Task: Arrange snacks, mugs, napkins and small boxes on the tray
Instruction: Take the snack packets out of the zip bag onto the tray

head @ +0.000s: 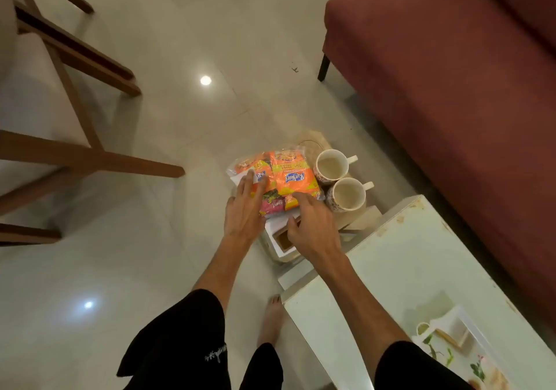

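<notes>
Risk: the snack packets are slippery and piled loose on the tray on the floor, right beside the two mugs — a careless push could slide them into the mugs or off the edge. Left hand lies flat, fingers spread on the packets, gripping nothing. Right hand half curled, fingertips touching the orange packet's near edge — thumb over the small white box, no clear hold.

The orange snack packet carries a blue logo reading "Kurkure", seen upside down from the head view. A second orange packet beside it shows part of the same blue logo. The pink packet and the black shorts bear lettering too small to read.
</notes>
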